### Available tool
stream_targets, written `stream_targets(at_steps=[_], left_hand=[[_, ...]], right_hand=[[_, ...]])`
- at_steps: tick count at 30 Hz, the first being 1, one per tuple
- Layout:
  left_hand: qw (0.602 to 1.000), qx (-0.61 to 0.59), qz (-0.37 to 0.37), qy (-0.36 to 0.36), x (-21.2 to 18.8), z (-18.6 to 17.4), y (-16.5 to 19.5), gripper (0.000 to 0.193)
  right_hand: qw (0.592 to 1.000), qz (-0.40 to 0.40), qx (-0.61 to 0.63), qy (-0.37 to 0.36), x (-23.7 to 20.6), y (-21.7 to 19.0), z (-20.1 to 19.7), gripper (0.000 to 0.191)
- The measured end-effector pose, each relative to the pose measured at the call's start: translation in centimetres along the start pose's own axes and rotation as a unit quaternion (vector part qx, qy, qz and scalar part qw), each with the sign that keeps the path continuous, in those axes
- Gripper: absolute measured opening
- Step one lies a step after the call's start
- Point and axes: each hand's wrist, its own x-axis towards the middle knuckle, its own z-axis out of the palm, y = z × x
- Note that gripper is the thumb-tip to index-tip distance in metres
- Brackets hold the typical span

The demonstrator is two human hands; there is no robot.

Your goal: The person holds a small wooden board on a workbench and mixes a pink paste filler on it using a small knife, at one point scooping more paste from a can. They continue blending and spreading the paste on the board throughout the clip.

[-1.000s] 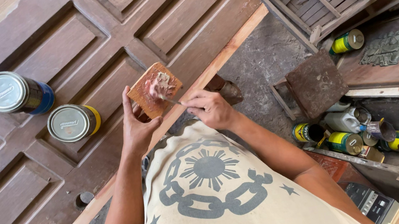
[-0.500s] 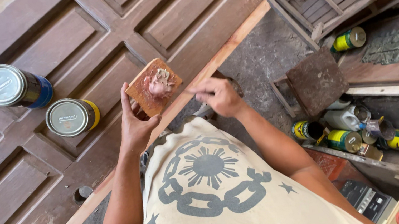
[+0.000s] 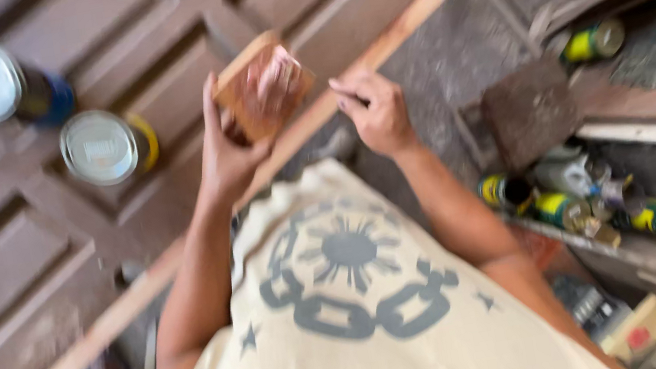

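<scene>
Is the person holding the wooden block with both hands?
No, only the left hand grips the wooden block; the right hand is off to the side, not touching it.

Two lidded cans (image 3: 36,116) left of the hands; bare door panel (image 3: 1,280) beyond.

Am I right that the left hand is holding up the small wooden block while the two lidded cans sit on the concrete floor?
Not quite. The left hand does hold up the small wooden block, but the two lidded cans sit on the brown panelled door, not on the concrete floor. The head view shows this, though it is blurred.
</scene>
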Motion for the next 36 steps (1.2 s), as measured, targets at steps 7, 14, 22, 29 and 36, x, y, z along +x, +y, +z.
stream_targets(at_steps=[7,14,22,29,36], left_hand=[[1.000,0.000,-0.023,0.020,-1.1,-1.2,-0.8,0.121],[0.995,-0.077,-0.053,0.026,-1.2,-0.7,0.3,0.122],[0.994,-0.109,-0.022,0.020,-2.1,-1.1,0.5,0.121],[0.989,-0.140,-0.027,0.034,-2.5,-0.5,1.4,0.119],[0.985,-0.163,-0.009,0.046,-2.6,-0.1,1.4,0.120]], right_hand=[[0.996,0.004,0.040,-0.077,0.6,-4.3,-1.2,0.025],[0.994,0.014,0.019,-0.107,0.0,-3.9,-1.5,0.025],[0.997,0.036,-0.019,-0.073,-0.7,-0.3,-1.8,0.029],[0.993,0.109,0.017,-0.046,-2.3,-0.7,1.6,0.037],[0.975,0.157,0.093,-0.127,-3.7,-2.1,1.9,0.038]])
